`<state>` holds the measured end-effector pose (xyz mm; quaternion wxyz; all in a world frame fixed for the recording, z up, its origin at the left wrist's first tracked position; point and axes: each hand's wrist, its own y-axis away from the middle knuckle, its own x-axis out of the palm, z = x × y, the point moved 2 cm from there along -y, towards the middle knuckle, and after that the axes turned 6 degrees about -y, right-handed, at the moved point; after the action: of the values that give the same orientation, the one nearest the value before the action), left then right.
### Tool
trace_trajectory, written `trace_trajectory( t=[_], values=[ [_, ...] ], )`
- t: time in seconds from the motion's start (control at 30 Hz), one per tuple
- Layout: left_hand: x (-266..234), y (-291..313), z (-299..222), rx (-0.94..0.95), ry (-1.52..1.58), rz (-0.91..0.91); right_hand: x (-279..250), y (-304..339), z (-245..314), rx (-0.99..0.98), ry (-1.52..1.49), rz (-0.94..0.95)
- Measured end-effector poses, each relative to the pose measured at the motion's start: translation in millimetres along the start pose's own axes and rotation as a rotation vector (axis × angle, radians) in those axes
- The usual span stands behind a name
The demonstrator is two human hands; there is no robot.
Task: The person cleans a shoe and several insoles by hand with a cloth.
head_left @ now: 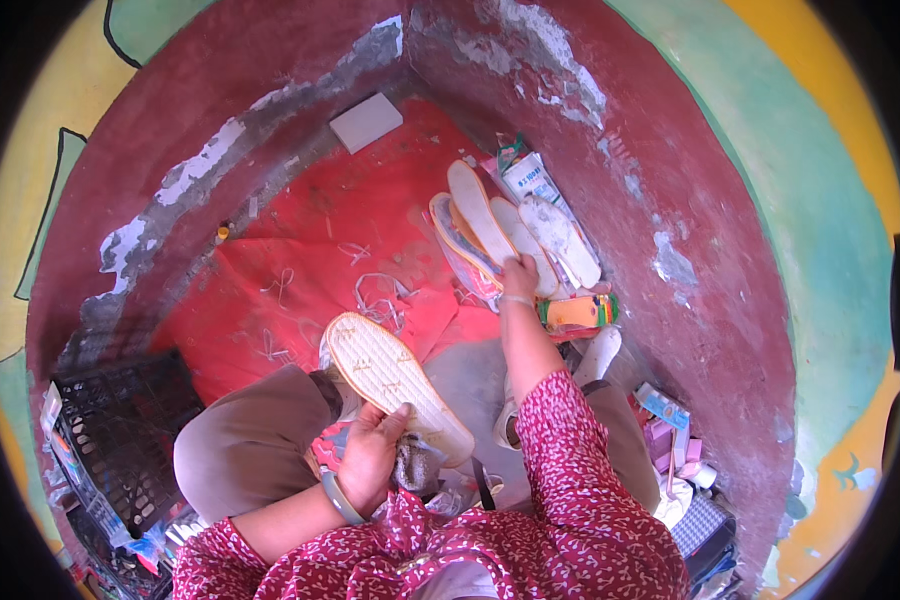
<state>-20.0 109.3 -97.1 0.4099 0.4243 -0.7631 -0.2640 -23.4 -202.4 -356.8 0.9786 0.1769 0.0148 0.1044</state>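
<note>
My left hand point(367, 455) grips the edge of a cream quilted insole point(395, 375) with an orange-brown border and small stitched marks. The insole is held over my lap, its toe end pointing away from me. Stretched forward, my right hand point(519, 277) is closed on the heel end of a white insole point(475, 208) with a tan edge. Around it lie more insoles: a pair of pale ones point(560, 238) to the right and a pink-edged one point(458, 262) to the left. An orange and green patterned piece point(578, 312) lies just nearer to me.
A red cloth point(315, 215) with loose white strings covers the floor ahead. At the far corner sits a white box point(366, 123). A black plastic crate point(125, 430) stands at my left. Small boxes point(663, 408) and other items crowd my right side, along the peeling dark-red wall point(670, 170).
</note>
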Motion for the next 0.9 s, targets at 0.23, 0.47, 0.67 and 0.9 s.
trace_trajectory(
  t=[0.23,0.47,0.67,0.9],
  values=[
    [1,4,12,0.011,-0.014,0.012,-69,8,39,-0.121,0.874,-0.131],
    [10,-3,11,0.022,-0.023,0.056,-63,-5,56,0.043,1.216,-0.042],
    [4,-10,13,0.042,-0.05,0.024,-44,12,58,-0.052,1.435,0.05],
    [-5,-10,15,0.085,-0.055,0.038,-43,-6,40,-0.161,1.39,0.046]
  ],
)
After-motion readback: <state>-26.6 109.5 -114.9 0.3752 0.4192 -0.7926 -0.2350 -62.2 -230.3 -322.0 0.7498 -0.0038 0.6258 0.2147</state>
